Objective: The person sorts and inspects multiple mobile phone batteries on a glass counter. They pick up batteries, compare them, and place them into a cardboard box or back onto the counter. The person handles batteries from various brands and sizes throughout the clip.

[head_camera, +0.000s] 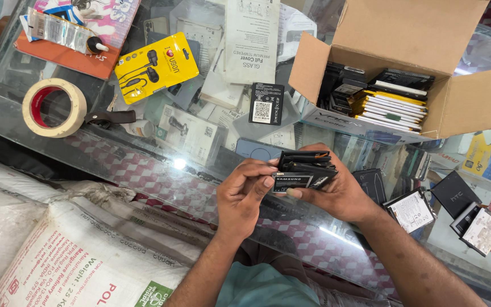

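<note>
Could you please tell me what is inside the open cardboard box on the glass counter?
The cardboard box holds phone batteries stacked on edge, black ones left, yellow-and-white ones right. The walls and upper batteries hide whatever lies beneath.

Black batteries [305, 167], yellow earphone pack [155, 66], cream tape roll [54, 107], brown box [410, 34]

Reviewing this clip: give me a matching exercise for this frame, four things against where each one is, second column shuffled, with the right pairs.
Things:
1. stack of black phone batteries
2. roll of tape
3. yellow earphone pack
4. cardboard box

Places:
A. open at the top right of the glass counter, with batteries stacked inside
B. left side of the counter, lying flat
C. held between the left hand and the right hand
D. upper middle-left, among flat packets

Pairs: 1-C, 2-B, 3-D, 4-A
</note>
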